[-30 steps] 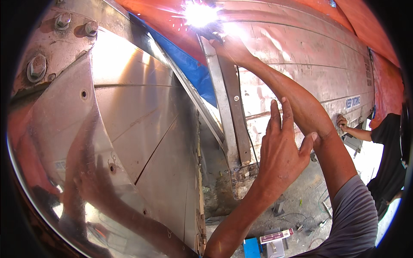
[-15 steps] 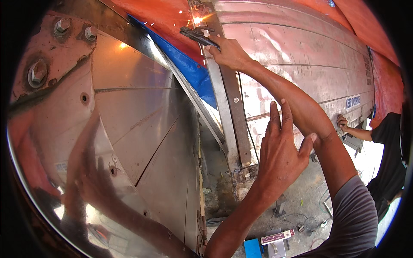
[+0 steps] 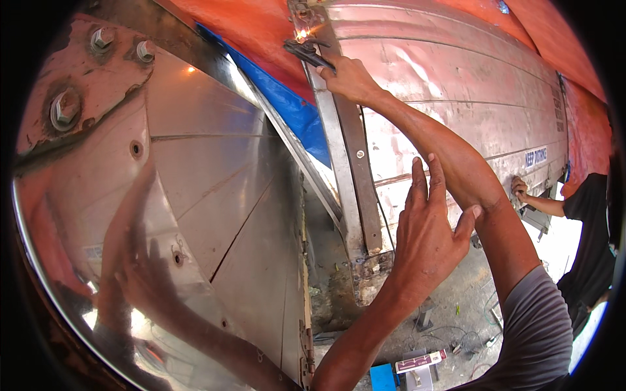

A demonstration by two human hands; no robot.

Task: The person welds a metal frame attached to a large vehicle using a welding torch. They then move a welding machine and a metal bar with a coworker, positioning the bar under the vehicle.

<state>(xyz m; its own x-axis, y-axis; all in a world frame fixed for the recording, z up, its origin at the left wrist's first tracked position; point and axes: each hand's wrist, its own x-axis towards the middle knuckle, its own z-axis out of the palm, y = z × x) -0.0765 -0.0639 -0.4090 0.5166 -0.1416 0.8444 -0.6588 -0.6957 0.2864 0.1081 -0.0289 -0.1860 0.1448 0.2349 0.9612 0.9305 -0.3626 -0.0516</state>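
My right hand [image 3: 349,79] is closed around the black handle of a welding electrode holder [image 3: 310,53]. Just above its jaws, a bright welding arc [image 3: 302,35] burns at the upper end of a brown metal post [image 3: 352,140]. My left hand [image 3: 427,228] is raised with its fingers apart and nothing in it, close to my right forearm. A pale metal strip [image 3: 339,156] runs alongside the post. The tip of the electrode is lost in the glare.
A shiny metal panel [image 3: 215,195] with hex bolts [image 3: 65,109] at its corner fills the left and mirrors my arms. Orange sheeting [image 3: 241,32] and a blue tarp [image 3: 287,111] hang behind. Another person [image 3: 590,228] stands right, one hand on the ribbed truck body [image 3: 456,124]. Cables [image 3: 460,339] lie below.
The electrode holder and my right hand have shifted slightly right and down in the picture, and the arc has a smaller flare. My left hand stays raised, almost unmoved.
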